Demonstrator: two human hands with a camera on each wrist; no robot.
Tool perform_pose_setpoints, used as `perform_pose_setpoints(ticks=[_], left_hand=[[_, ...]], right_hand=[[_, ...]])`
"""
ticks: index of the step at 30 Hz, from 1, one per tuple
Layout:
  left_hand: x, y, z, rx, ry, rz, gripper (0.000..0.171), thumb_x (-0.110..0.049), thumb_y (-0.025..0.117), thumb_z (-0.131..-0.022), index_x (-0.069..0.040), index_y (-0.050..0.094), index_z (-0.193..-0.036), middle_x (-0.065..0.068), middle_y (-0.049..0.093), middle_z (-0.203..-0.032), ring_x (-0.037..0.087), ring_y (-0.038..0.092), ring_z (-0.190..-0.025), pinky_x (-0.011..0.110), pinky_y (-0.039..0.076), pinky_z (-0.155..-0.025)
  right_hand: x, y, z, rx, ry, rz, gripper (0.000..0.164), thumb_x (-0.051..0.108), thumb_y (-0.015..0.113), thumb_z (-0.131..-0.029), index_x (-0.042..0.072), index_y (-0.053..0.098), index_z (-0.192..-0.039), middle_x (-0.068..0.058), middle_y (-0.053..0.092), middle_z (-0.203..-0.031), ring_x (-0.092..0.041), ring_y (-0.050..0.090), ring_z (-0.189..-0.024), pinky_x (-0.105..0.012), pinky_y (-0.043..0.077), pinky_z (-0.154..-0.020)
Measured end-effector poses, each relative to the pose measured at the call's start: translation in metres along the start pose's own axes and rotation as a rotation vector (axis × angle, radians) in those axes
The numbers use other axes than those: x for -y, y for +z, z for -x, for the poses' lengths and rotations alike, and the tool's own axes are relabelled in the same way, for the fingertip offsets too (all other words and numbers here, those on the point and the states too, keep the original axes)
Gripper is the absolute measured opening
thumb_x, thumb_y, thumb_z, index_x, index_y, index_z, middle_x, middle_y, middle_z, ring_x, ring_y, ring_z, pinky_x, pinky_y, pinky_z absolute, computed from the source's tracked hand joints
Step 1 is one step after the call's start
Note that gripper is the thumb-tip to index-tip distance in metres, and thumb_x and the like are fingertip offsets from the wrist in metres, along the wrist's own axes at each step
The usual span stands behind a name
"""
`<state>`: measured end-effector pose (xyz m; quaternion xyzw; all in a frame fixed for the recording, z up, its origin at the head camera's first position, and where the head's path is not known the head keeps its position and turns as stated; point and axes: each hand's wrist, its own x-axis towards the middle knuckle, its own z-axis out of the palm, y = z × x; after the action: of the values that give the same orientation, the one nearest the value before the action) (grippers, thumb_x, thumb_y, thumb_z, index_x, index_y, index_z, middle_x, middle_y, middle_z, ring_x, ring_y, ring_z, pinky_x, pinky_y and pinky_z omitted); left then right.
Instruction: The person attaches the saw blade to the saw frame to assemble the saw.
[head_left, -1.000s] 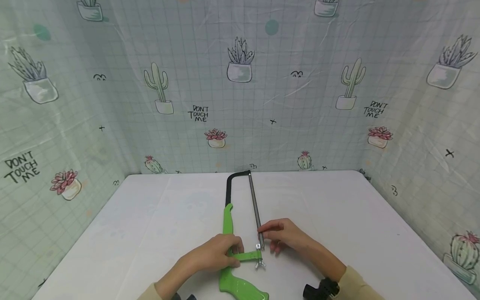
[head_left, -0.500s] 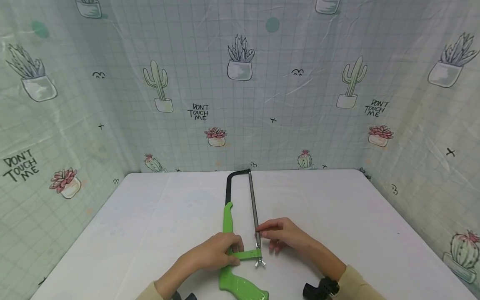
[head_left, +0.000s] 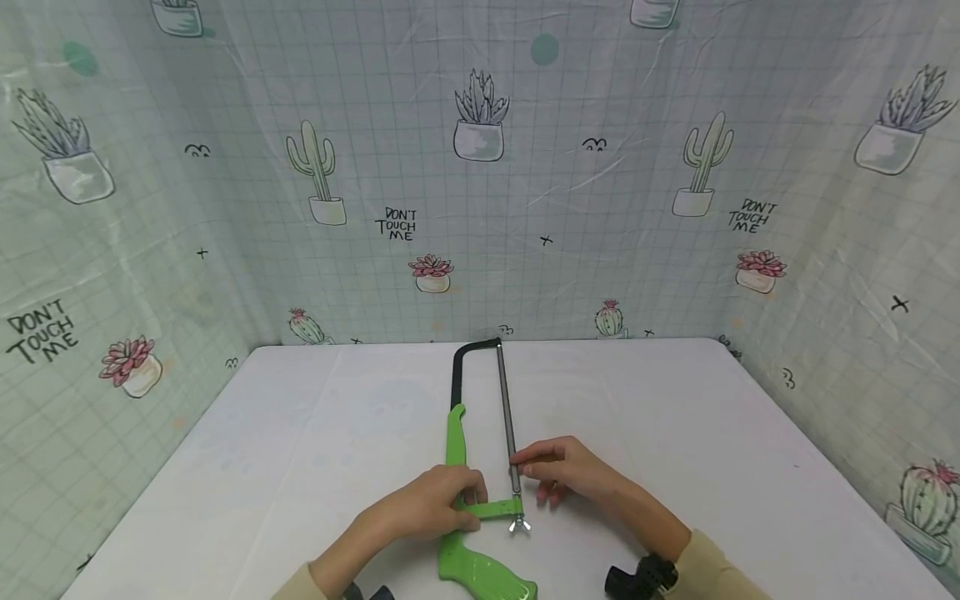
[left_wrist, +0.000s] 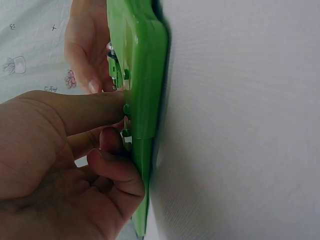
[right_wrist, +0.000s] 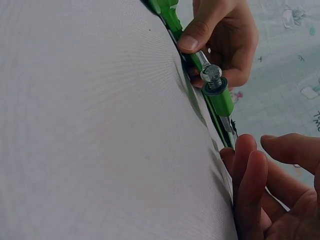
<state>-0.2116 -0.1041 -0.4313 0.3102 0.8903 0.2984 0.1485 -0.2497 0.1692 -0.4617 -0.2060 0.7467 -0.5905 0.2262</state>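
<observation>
A hacksaw [head_left: 486,577] with a green handle and black front frame lies on the table, handle toward me. My left hand [head_left: 438,502] grips its green frame where the short crossbar [head_left: 497,510] branches off, thumb and fingers on either side. The grey blade [head_left: 506,400] runs from the far tip of the frame down to the crossbar's end. Near that lower end, my right hand [head_left: 566,467] pinches the blade between thumb and index finger. A silver wing nut [head_left: 519,525] sticks out below the crossbar, seen close up as a metal screw [right_wrist: 212,75] in the right wrist view.
The white table [head_left: 337,450] stretches out on both sides of the saw. A cactus-patterned cloth [head_left: 480,208] hangs behind it and along both sides. A black wrist camera [head_left: 643,577] sits on the right forearm, near the table surface.
The blade's lower end, earlier lying just right of the fitting at the crossbar, has shifted left into line with it, moved by the right hand. The left hand keeps its place.
</observation>
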Motion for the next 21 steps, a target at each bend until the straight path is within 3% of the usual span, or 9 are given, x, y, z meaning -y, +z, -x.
perform_pose_setpoints(ticks=[9, 12, 15, 18, 21], left_hand=[[0.0016, -0.0003, -0.0010, 0.000, -0.007, -0.006, 0.018, -0.016, 0.081, -0.086, -0.018, 0.071, -0.100, -0.009, 0.067, -0.094, 0.002, 0.056, -0.083, 0.024, 0.049, -0.075], [0.0023, 0.0008, -0.0019, -0.001, -0.006, -0.009, 0.018, -0.016, 0.081, -0.086, -0.018, 0.071, -0.100, -0.009, 0.066, -0.093, 0.001, 0.056, -0.083, 0.024, 0.049, -0.076], [0.0023, 0.0018, -0.0017, -0.002, -0.006, -0.009, 0.018, -0.017, 0.082, -0.086, -0.019, 0.071, -0.100, -0.010, 0.066, -0.093, 0.001, 0.056, -0.084, 0.024, 0.049, -0.076], [0.0018, 0.0020, -0.0007, -0.005, -0.006, -0.012, 0.018, -0.017, 0.082, -0.085, -0.019, 0.071, -0.099, -0.011, 0.066, -0.093, 0.002, 0.056, -0.085, 0.024, 0.049, -0.077], [0.0015, 0.0018, 0.0004, -0.011, -0.003, -0.020, 0.018, -0.018, 0.082, -0.085, -0.019, 0.071, -0.099, -0.011, 0.066, -0.092, 0.002, 0.056, -0.085, 0.024, 0.049, -0.077]], right_hand=[[0.0030, 0.0015, -0.0014, -0.018, 0.016, 0.017, 0.036, 0.014, 0.062, -0.100, -0.008, 0.064, -0.129, -0.016, 0.075, -0.107, -0.008, 0.064, -0.061, -0.022, 0.053, -0.054], [0.0024, 0.0026, -0.0016, -0.052, 0.030, 0.026, 0.030, 0.013, 0.063, -0.098, -0.008, 0.061, -0.119, -0.013, 0.076, -0.097, -0.009, 0.064, -0.059, -0.022, 0.052, -0.054], [0.0034, 0.0040, -0.0003, -0.074, 0.059, 0.052, 0.018, 0.015, 0.064, -0.097, 0.000, 0.057, -0.103, -0.004, 0.072, -0.081, -0.009, 0.062, -0.056, -0.023, 0.051, -0.053], [0.0060, 0.0051, 0.0028, -0.037, 0.095, 0.076, 0.020, 0.021, 0.065, -0.098, 0.005, 0.056, -0.089, 0.002, 0.064, -0.068, -0.008, 0.059, -0.051, -0.022, 0.049, -0.051], [0.0087, 0.0059, 0.0063, 0.059, 0.118, 0.099, 0.028, 0.026, 0.064, -0.099, 0.005, 0.058, -0.081, 0.002, 0.061, -0.063, -0.007, 0.056, -0.047, -0.021, 0.047, -0.048]])
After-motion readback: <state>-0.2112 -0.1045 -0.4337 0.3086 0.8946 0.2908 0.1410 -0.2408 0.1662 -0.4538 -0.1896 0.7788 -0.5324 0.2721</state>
